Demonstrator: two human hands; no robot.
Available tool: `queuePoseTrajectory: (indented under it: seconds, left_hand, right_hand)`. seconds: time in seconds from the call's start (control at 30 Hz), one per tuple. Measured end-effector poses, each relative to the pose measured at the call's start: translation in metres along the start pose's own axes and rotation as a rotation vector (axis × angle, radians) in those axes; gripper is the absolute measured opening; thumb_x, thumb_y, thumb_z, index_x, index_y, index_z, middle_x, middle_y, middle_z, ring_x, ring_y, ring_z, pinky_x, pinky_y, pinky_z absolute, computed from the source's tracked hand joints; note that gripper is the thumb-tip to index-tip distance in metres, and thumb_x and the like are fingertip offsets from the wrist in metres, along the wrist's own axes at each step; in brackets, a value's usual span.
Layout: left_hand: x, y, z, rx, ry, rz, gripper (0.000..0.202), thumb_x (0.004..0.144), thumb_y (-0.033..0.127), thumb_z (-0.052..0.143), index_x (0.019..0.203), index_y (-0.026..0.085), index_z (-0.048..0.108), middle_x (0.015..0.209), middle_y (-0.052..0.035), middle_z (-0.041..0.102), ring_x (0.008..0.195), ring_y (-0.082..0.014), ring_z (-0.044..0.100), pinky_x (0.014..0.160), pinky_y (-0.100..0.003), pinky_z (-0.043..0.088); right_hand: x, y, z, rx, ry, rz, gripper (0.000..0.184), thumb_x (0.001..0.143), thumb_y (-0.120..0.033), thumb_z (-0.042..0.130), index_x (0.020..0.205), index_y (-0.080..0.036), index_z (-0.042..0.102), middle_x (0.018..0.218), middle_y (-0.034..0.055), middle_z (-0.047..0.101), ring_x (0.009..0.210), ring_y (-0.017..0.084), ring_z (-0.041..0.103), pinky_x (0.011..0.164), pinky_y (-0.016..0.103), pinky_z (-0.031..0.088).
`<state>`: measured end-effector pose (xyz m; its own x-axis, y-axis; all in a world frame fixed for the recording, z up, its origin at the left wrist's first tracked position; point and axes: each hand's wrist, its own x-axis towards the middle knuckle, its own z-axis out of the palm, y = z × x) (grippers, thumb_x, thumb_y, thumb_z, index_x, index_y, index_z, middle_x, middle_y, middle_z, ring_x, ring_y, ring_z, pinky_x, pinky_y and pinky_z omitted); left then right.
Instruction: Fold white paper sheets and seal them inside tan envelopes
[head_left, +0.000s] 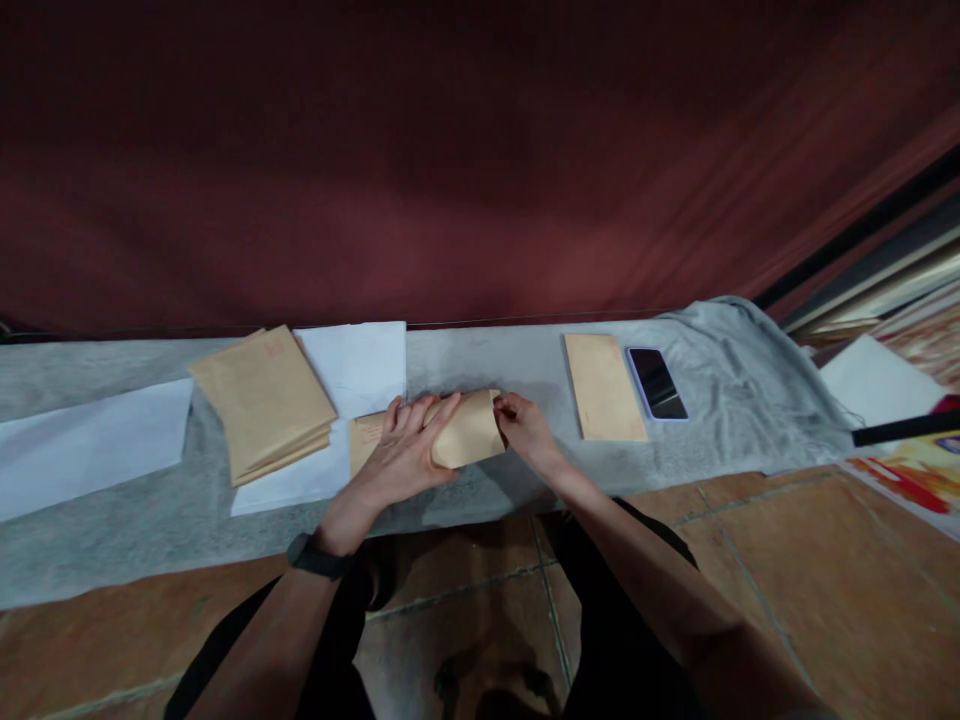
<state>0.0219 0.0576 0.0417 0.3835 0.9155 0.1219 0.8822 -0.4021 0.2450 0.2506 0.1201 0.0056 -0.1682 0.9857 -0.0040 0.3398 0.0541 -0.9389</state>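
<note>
A brown paper envelope (472,430) lies lengthwise in front of me on the grey cloth, its right end lifted a little. My left hand (405,440) rests flat across its left part, fingers spread, pressing it down. At the envelope's right end my right hand (525,430) pinches the edge between thumb and fingers. Part of the envelope is hidden under the left hand. Left of it, a stack of brown envelopes (274,400) lies askew on white paper sheets (360,365). To the right lies a single brown envelope (606,388).
A phone (657,384) with a light purple case lies beside the single envelope. More white paper (97,440) is at the far left. The grey cloth (495,350) bunches up at the right end. Behind hangs a dark red curtain (450,240). Flat boards (900,270) lean at the right.
</note>
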Motion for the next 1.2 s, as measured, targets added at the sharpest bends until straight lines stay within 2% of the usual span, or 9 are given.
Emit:
queuePoseTrajectory:
  seconds: [0.17,0.3,0.37,0.47,0.6,0.67,0.93,1.07,1.2]
  left_hand:
    - [0.001,0.001,0.0,0.032,-0.001,0.012,0.115,0.074,0.049,0.078,0.165,0.028,0.011,0.15,-0.0162,0.046,0.144,-0.0382,0.04,0.124,-0.063,0.013]
    - [0.002,0.002,-0.003,0.044,0.004,0.019,0.112,0.075,0.049,0.078,0.165,0.026,0.014,0.15,-0.0177,0.046,0.143,-0.0381,0.041,0.125,-0.063,0.012]
    - [0.001,0.002,-0.004,0.049,0.013,0.03,0.111,0.077,0.049,0.077,0.165,0.027,0.013,0.15,-0.0175,0.047,0.143,-0.0376,0.041,0.125,-0.062,0.012]
    - [0.001,0.001,-0.005,0.059,0.025,0.043,0.11,0.078,0.049,0.075,0.165,0.027,0.011,0.15,-0.0169,0.047,0.144,-0.0372,0.041,0.126,-0.062,0.011]
    - [0.001,0.0,-0.006,0.066,0.03,0.055,0.109,0.079,0.05,0.075,0.165,0.027,0.012,0.153,-0.0177,0.045,0.145,-0.0383,0.04,0.125,-0.064,0.01]
    - [0.001,0.0,-0.007,0.063,0.034,0.062,0.108,0.08,0.05,0.074,0.165,0.027,0.012,0.156,-0.0179,0.043,0.146,-0.0389,0.038,0.125,-0.064,0.009]
    - [0.002,-0.004,-0.009,0.024,0.155,0.028,0.103,0.088,0.056,0.068,0.165,0.029,0.006,0.171,-0.0174,0.017,0.156,-0.0406,0.021,0.125,-0.065,0.009]
    - [0.003,-0.002,-0.009,0.011,0.218,-0.02,0.098,0.092,0.06,0.061,0.165,0.029,0.003,0.171,-0.0171,0.017,0.157,-0.0399,0.018,0.125,-0.065,0.01]
    - [0.004,0.005,-0.009,-0.038,0.285,-0.094,0.089,0.094,0.056,0.06,0.164,0.027,0.013,0.166,-0.0178,0.025,0.155,-0.0385,0.024,0.124,-0.061,0.019]
  right_hand:
    - [0.0,-0.002,0.001,-0.089,0.023,0.027,0.01,0.084,-0.019,0.059,0.082,-0.024,0.067,0.076,-0.0011,0.069,0.072,0.017,0.063,0.067,0.026,0.046]
    - [0.002,-0.001,0.004,-0.14,0.122,-0.034,0.009,0.078,-0.016,0.065,0.084,-0.022,0.065,0.091,0.0043,0.068,0.088,0.02,0.065,0.085,0.033,0.051]
    - [0.002,0.001,0.005,-0.11,0.184,-0.035,0.022,0.076,-0.016,0.068,0.097,-0.021,0.065,0.101,0.0067,0.068,0.094,0.021,0.065,0.09,0.036,0.052]
    - [0.004,0.004,0.007,0.003,0.154,0.039,0.036,0.077,-0.019,0.069,0.113,-0.022,0.062,0.1,0.0045,0.071,0.086,0.018,0.067,0.081,0.032,0.054]
    - [0.008,0.01,0.006,0.095,-0.044,0.166,0.009,0.081,-0.025,0.065,0.088,-0.021,0.07,0.072,-0.0014,0.07,0.068,0.016,0.065,0.061,0.024,0.049]
    - [0.01,0.01,0.004,0.144,-0.082,0.202,0.01,0.08,-0.027,0.064,0.079,-0.02,0.071,0.067,-0.0018,0.069,0.062,0.015,0.063,0.056,0.023,0.046]
    - [0.013,-0.001,-0.007,0.281,0.023,0.159,0.018,0.079,-0.031,0.063,0.075,-0.017,0.073,0.057,-0.0022,0.064,0.058,0.014,0.059,0.054,0.022,0.043]
    - [0.015,-0.004,-0.008,0.285,0.059,0.169,0.018,0.078,-0.033,0.064,0.075,-0.018,0.073,0.059,-0.0014,0.066,0.059,0.015,0.06,0.055,0.023,0.044]
    - [0.016,-0.006,-0.007,0.341,0.068,0.201,0.018,0.076,-0.035,0.064,0.073,-0.018,0.07,0.063,-0.0006,0.068,0.06,0.014,0.06,0.055,0.022,0.044]
